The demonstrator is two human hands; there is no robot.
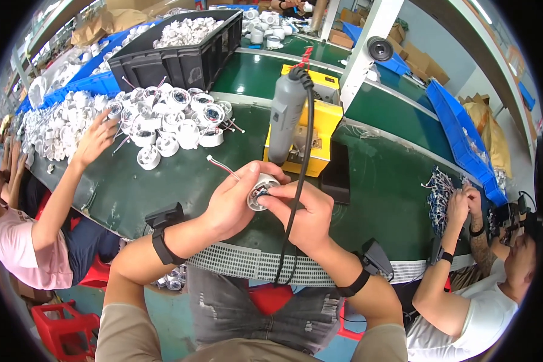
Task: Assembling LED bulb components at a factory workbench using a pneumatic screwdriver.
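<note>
A small white round plastic housing [262, 188] is gripped in my left hand [229, 205], its open side facing me, with wires and small parts inside. A thin cable with a white plug [210, 158] trails out past my left fingers. My right hand [306, 214] has its thumb and fingers pinched at the housing's opening; what they hold there is hidden. Just beyond my hands hangs a grey electric screwdriver [285, 117], its black cord looping down in front of my right hand. Behind the screwdriver stands a yellow metal box-like device [321, 120].
White housings [187, 134] lie heaped at left, below a black crate [169, 63] of white parts. A black block [336, 175] stands beside the yellow device. Co-workers reach in on both sides; wire bundles [440, 199] lie at right, near a blue tray [464, 139].
</note>
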